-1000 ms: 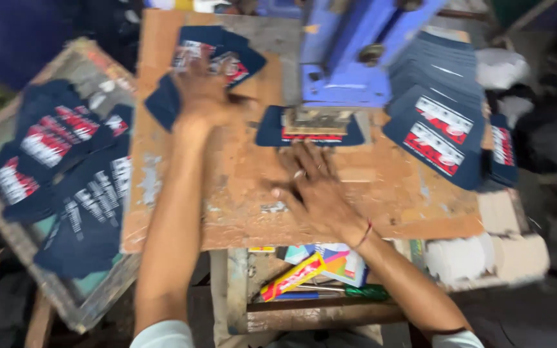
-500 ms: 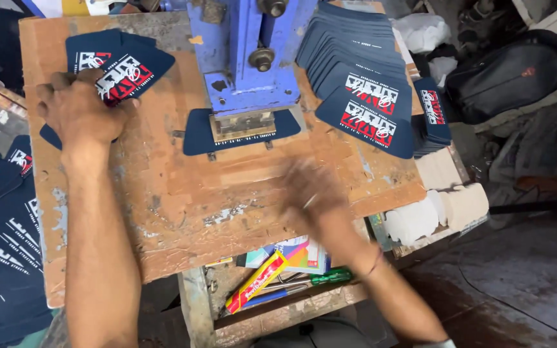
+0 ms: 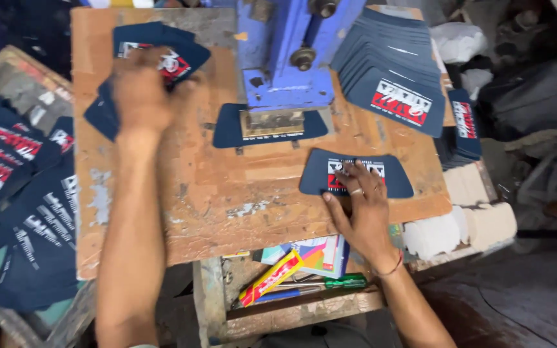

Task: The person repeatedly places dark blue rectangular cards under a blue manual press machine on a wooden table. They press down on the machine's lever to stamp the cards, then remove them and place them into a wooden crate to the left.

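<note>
My right hand (image 3: 362, 209) lies flat on a dark blue curved fabric piece (image 3: 394, 183) with a red and white print, near the front right of the worn wooden board (image 3: 227, 206). My left hand (image 3: 142, 96) rests on a small pile of the same printed pieces (image 3: 162, 45) at the board's far left. Between them stands a blue press (image 3: 288, 58). Another dark blue piece (image 3: 227, 125) sits under its metal plate.
A fanned stack of printed pieces (image 3: 391, 77) lies right of the press, with more pieces (image 3: 462, 125) at the board's right edge. Finished pieces (image 3: 20, 187) are spread on a tray at left. A shelf below holds a screwdriver (image 3: 330, 283) and colourful packets (image 3: 291, 264).
My right hand has gone from the bare board to a printed piece that now lies at the front right. My left hand stays on the left pile. The camera view has shifted.
</note>
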